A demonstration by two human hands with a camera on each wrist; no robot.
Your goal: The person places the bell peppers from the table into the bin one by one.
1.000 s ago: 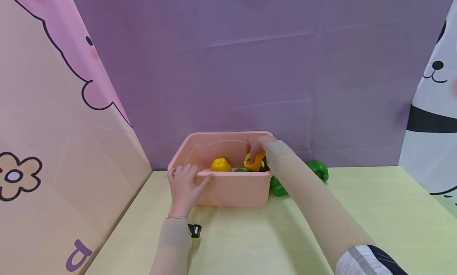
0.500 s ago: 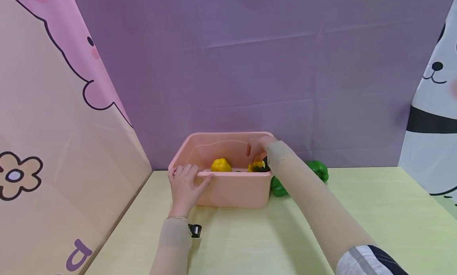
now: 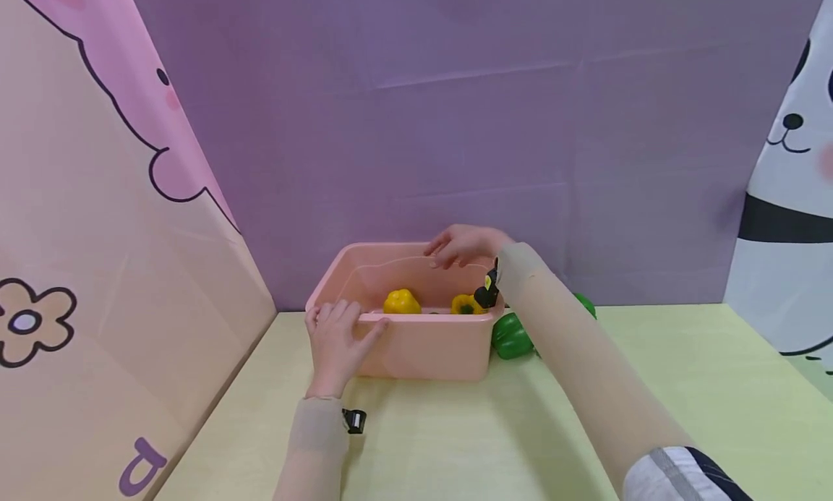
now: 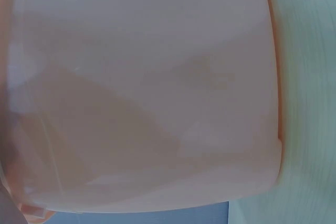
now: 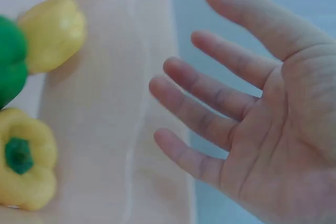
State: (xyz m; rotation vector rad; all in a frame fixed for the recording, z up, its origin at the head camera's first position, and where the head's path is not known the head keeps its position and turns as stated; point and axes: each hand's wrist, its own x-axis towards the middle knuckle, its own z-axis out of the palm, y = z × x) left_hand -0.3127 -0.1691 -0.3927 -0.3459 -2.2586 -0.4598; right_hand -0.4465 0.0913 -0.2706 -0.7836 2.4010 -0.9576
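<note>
A pink plastic bin [image 3: 423,349] stands against the back wall. My left hand [image 3: 338,345] grips its front-left rim, fingers over the edge and thumb along the front. Above the bin's back right side, my right hand [image 3: 467,245] is held with fingers spread and holds nothing; the right wrist view shows its palm [image 5: 283,140] bare. Inside the bin lie a yellow bell pepper [image 3: 402,301] towards the left and another yellow bell pepper [image 3: 465,304] on the right, its green stem showing. A green bell pepper [image 5: 9,61] lies between them, mostly hidden in the head view.
Right of the bin, a green bell pepper [image 3: 511,337] rests on the pale table [image 3: 416,443]. Behind my right forearm, a second green pepper [image 3: 586,304] is partly hidden. A purple cloth wall [image 3: 416,139] rises directly behind the bin.
My right hand has let go of the yellow bell pepper, which dropped into the bin's right side. The hand then rose up and back. My left hand stays on the rim.
</note>
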